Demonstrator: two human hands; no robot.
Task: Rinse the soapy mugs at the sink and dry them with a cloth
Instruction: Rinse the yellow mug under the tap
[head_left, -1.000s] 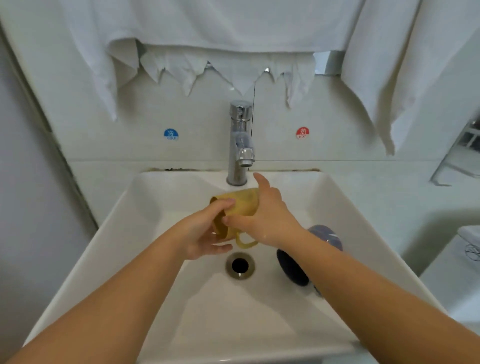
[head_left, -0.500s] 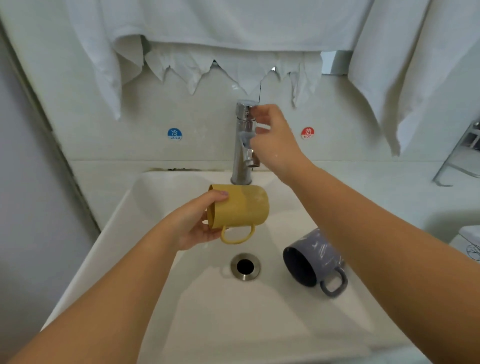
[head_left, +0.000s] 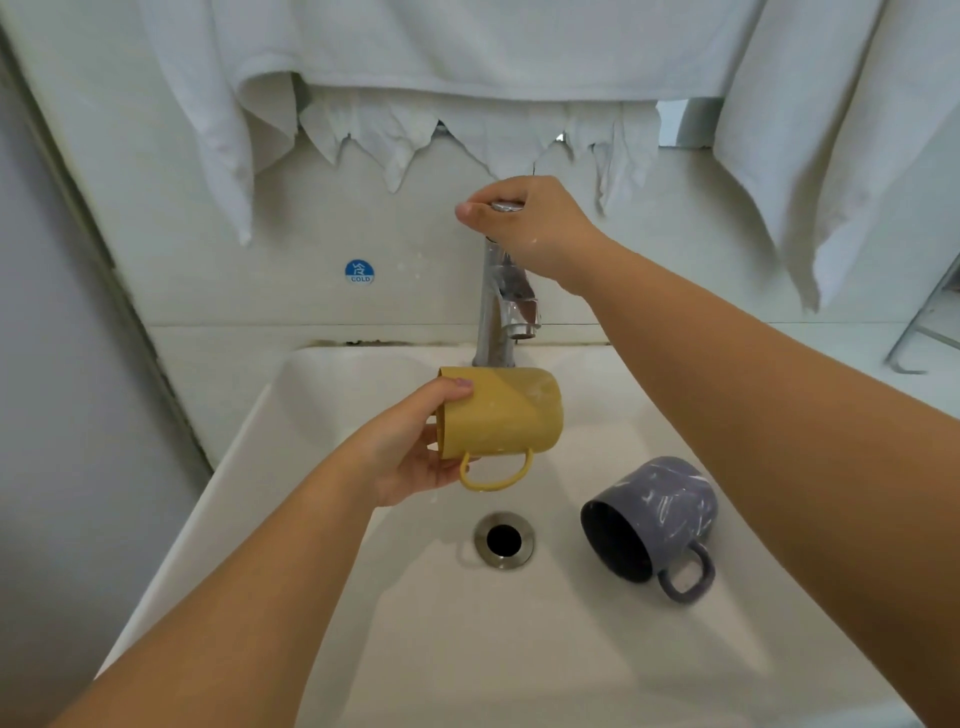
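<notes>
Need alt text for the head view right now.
Left hand holds a yellow mug sideways under the faucet while the right hand grips its top. A purple mug lies in the sink; no water visible.

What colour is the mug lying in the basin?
The mug in the basin is greyish purple with pale marbled streaks, clearest in the head view.

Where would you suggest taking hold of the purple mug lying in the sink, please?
Probably by its handle. The purple mug lies on its side in the basin, mouth facing the drain, and the loop sticks out at the near right, free of the wall. Come from above on the right, fingers through the loop.
</notes>
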